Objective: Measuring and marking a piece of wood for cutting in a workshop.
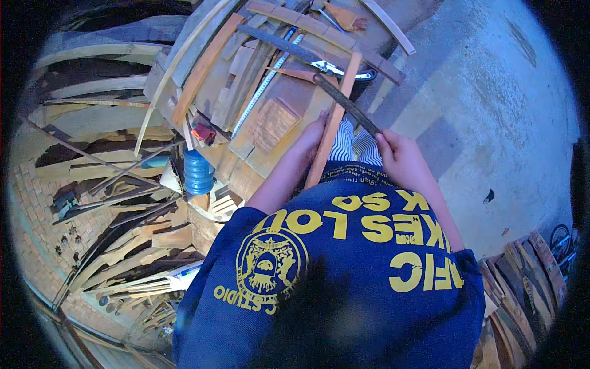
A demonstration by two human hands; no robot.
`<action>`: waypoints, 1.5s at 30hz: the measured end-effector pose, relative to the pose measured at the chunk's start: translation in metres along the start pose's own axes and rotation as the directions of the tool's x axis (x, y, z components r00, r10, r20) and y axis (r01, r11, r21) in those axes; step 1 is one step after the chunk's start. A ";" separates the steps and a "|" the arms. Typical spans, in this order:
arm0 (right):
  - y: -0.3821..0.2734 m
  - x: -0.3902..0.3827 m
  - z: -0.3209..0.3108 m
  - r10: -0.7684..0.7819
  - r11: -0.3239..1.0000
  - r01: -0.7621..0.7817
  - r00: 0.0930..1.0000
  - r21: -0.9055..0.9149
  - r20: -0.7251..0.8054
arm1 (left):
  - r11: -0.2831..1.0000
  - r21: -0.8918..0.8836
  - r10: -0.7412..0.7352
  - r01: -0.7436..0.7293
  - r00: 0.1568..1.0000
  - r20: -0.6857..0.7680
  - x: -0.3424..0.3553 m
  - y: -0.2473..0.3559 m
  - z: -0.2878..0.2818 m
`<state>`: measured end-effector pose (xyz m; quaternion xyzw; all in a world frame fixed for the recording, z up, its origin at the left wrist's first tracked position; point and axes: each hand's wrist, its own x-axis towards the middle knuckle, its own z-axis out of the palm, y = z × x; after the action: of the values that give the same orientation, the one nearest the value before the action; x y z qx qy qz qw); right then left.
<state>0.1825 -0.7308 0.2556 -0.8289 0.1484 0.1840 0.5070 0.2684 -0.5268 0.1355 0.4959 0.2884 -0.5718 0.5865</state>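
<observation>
A long reddish wooden strip point(335, 120) slants up from my lap across the bench edge. My left hand point(314, 132) is closed round its left side, with some fingers hidden behind it. My right hand point(398, 157) grips the near end of a long dark file point(347, 104), thumb on top. The file crosses over the strip, its far end pointing to the upper left; whether the two touch I cannot tell. Beyond them, a silver tool with a dark handle point(344, 70) lies on the bench. A square wood block point(276, 124) is left of my left hand.
On the bench point(244, 149) lie a steel ruler point(265, 89), a long dark bar point(279, 43) and several wood strips. A blue water jug point(198, 172) stands left of the bench. Curved boards point(107, 86) are stacked at left, more planks point(522, 289) at lower right. Concrete floor point(479, 123) extends right.
</observation>
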 end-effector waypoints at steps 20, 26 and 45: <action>-0.031 0.001 0.008 -0.396 0.917 0.377 0.900 -0.127 -0.185 | 0.587 -0.216 0.697 -0.781 0.622 -0.355 -0.015 0.072 -0.004; -0.060 0.001 0.009 -0.436 0.893 0.425 0.899 -0.149 -0.051 | 0.010 -0.774 0.999 -0.634 -0.033 0.039 -0.022 0.092 -0.037; -0.078 0.013 0.014 -0.682 0.721 0.693 0.709 -0.005 -0.180 | -0.124 -0.728 0.949 -0.674 -0.295 0.112 -0.053 0.102 -0.060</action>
<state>0.2254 -0.6847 0.3059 -0.8208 -0.1226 -0.0934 0.5500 0.3700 -0.4666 0.1885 0.1712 -0.2920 -0.0144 0.9409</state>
